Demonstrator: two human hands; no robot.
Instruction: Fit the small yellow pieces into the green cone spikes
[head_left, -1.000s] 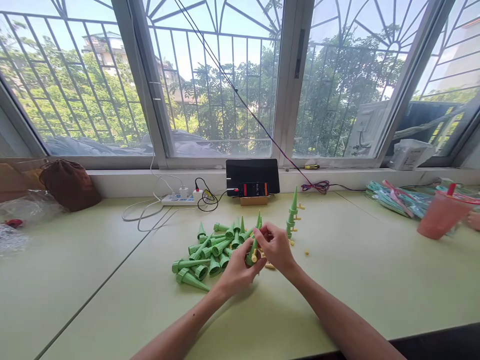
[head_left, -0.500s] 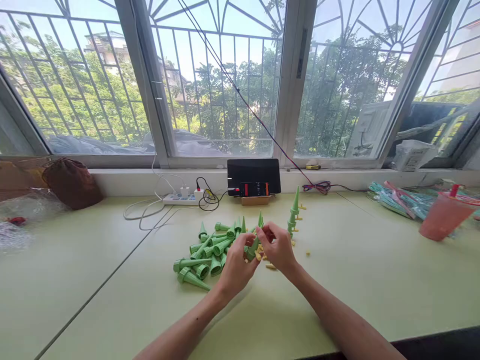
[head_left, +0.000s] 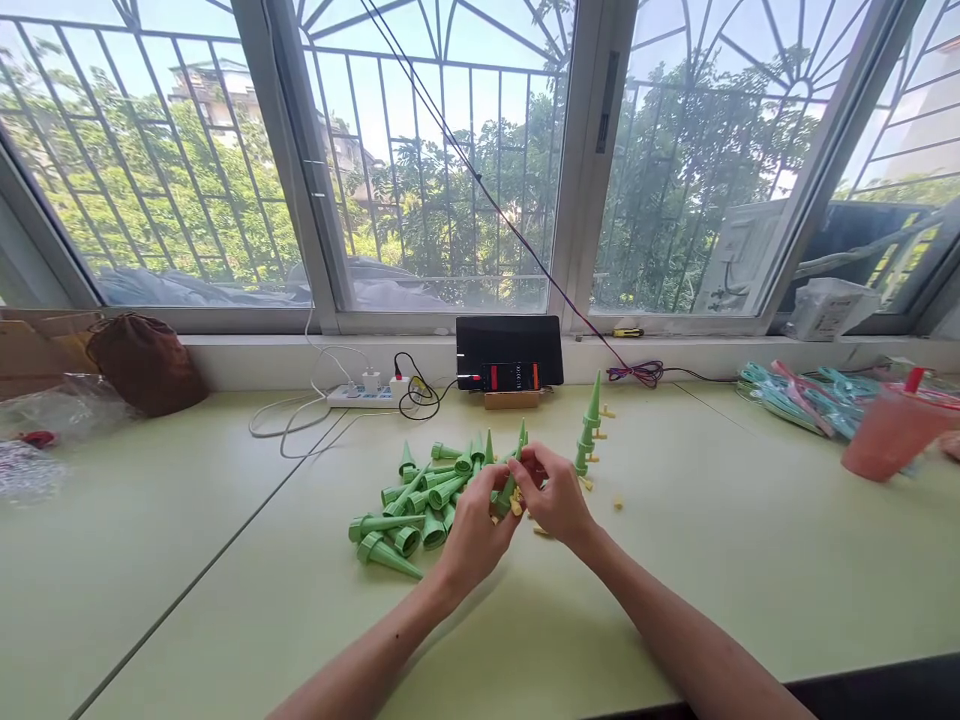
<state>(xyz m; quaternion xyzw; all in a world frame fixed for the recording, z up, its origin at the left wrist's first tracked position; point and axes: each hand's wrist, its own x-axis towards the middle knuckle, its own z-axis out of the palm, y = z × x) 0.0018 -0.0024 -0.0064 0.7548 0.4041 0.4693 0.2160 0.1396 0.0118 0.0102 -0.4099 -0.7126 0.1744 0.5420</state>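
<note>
Both forearms reach in from the lower edge and angle toward each other, so the 2 hands meet over the table [head_left: 712,570]. The left hand [head_left: 474,520] is curled, its fingers wrapped around the wide lower end of 1 green spike [head_left: 508,492]. The right hand [head_left: 556,497] is bent inward at the wrist, thumb and forefinger drawn together at the spike's upper part; whether they pinch it firmly, I cannot tell, as the fingers cover that spot.

The spike is held between the hands just right of a pile of green spikes [head_left: 442,490], tilted slightly right, its tapered plastic body partly hidden. A small pale yellow valve [head_left: 516,507] sticks out near its base. To the right, a stack of green spikes [head_left: 586,440] stands upright with yellow stubs along its side. Loose yellow pieces [head_left: 541,531] lie beneath the right hand.
</note>
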